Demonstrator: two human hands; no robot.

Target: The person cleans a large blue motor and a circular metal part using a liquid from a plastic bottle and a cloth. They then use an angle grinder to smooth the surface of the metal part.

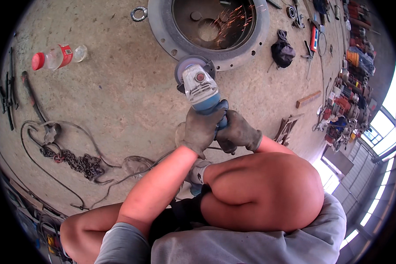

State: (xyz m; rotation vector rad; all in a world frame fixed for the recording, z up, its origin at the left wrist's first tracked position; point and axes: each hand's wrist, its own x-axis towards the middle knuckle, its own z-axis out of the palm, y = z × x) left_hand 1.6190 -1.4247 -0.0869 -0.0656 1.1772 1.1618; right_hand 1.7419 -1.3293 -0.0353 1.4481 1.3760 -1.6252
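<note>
Both of my hands wear dark grey work gloves and are closed on a blue and grey angle grinder (201, 90). My left hand (201, 128) wraps round its body just behind the grey head. On the rear part of the body, my right hand (243, 131) grips from the right side. The grinder's disc (184, 67) is at the near rim of a large round metal housing (160, 26) with bolt holes. Orange sparks (237, 24) fly across the housing's hollow inside. Whether the disc touches the rim is hard to make out.
On the left lie a plastic bottle (53, 58) with a red cap, a hammer-like tool (33, 94) and a heap of chain (81, 163). A lifting eye ring (139, 14) rests by the housing. At right are a dark cloth bundle (283, 50), a wooden block (308, 99) and piled parts (339, 108).
</note>
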